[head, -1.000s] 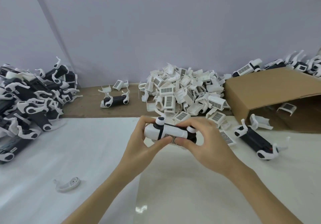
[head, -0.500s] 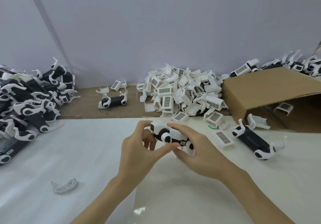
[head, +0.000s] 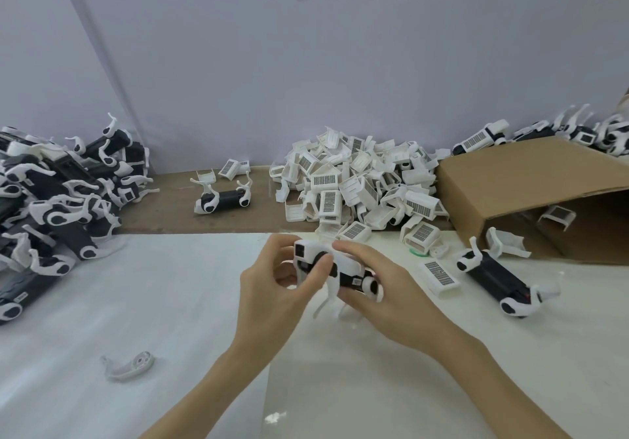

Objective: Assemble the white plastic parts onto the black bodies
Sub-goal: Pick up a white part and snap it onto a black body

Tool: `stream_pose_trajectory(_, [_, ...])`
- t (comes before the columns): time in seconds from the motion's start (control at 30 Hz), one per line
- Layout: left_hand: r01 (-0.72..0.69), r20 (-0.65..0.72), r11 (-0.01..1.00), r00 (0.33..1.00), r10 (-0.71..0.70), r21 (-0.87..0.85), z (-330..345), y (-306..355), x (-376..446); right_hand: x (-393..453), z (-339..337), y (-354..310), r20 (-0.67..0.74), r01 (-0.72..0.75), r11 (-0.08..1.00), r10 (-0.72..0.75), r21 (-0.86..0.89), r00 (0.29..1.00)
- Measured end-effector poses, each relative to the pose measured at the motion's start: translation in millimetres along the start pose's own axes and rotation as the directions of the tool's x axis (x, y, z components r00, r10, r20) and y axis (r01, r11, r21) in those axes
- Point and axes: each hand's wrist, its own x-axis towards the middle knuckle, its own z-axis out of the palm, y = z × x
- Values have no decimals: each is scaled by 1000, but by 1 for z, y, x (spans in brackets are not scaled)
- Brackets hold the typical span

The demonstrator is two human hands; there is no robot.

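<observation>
Both hands hold one black body [head: 347,273] with a white cover and white legs above the middle of the white table. My left hand [head: 272,288] pinches its left end, thumb on the front. My right hand [head: 381,288] grips its right end from above, and the white legs hang down below. A heap of loose white plastic parts [head: 357,186] lies just behind my hands. One black body with white legs [head: 493,276] lies on the table to the right.
A big pile of black-and-white units [head: 58,196] fills the left edge. One unit [head: 223,198] lies alone on the brown strip. A cardboard box [head: 531,193] lies on its side at right. A loose white leg [head: 129,367] rests at front left.
The held body has been turned over in my hands, so its white legs now point down. My hands have shifted a little on it and stay at the table's middle.
</observation>
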Motion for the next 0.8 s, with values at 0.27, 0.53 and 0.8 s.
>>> stream_pose_trajectory(0.27, [257,111,952,964,-242,-164,-17,-15,17,3,-12,2,124,-223,909,191,352,974])
stream_pose_trajectory(0.53, [106,247,993,962,-117,59,-26,-26,20,2,-17,7,14,-84,989,83,118,996])
stream_pose_trajectory(0.8, [120,118,992,986,-115,-38,-27,-26,25,17,-42,-1,55,-324,651,397,686,916])
